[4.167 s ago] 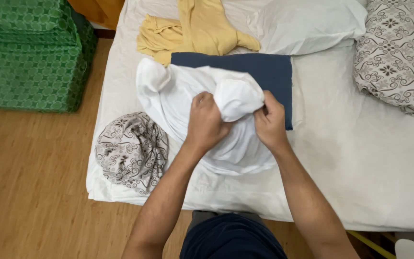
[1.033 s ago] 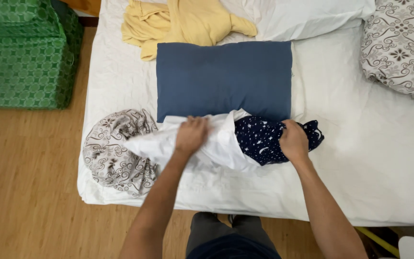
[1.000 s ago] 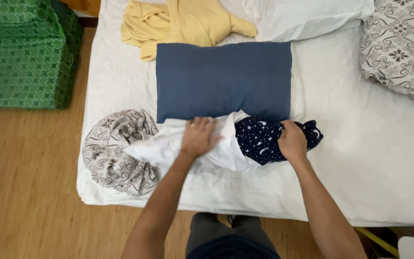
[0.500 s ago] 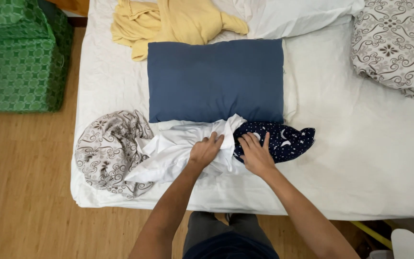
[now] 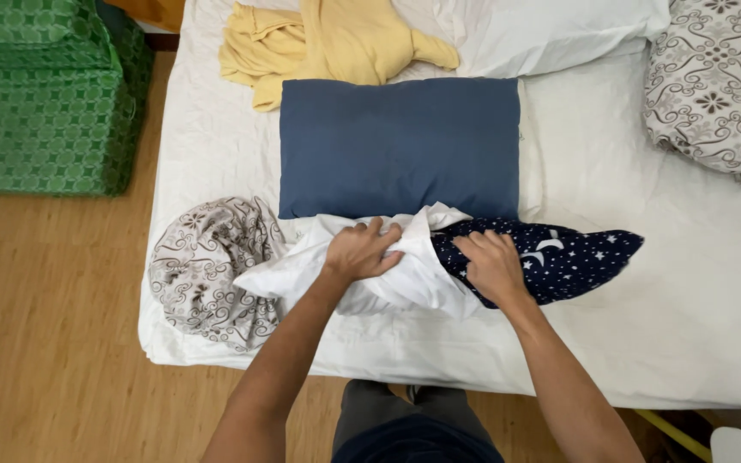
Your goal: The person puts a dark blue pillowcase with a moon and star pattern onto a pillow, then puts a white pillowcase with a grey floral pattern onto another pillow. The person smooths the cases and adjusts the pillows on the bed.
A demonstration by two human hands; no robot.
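Observation:
A white pillowcase [image 5: 405, 279] lies bunched near the bed's front edge. My left hand [image 5: 360, 251] grips a fold of it from above. Partly inside its open end sits a dark navy pillow with white stars and moons [image 5: 559, 261], sticking out to the right. My right hand [image 5: 492, 266] presses on that pillow where it meets the white cloth, fingers curled. Just behind both hands lies a plain blue pillow [image 5: 398, 146], flat on the white bed sheet [image 5: 696, 283].
A crumpled grey patterned cloth [image 5: 212, 261] lies at the bed's front left corner. A yellow garment [image 5: 345, 39] and a white pillow [image 5: 551, 30] are at the back, a grey patterned pillow [image 5: 718, 86] at right. A green box-shaped seat [image 5: 40, 94] stands on the wooden floor [image 5: 45, 343].
My right hand slid left along the starry pillow toward the white pillowcase. My left hand shifted right and regripped the cloth. The starry pillow now lies stretched out more to the right.

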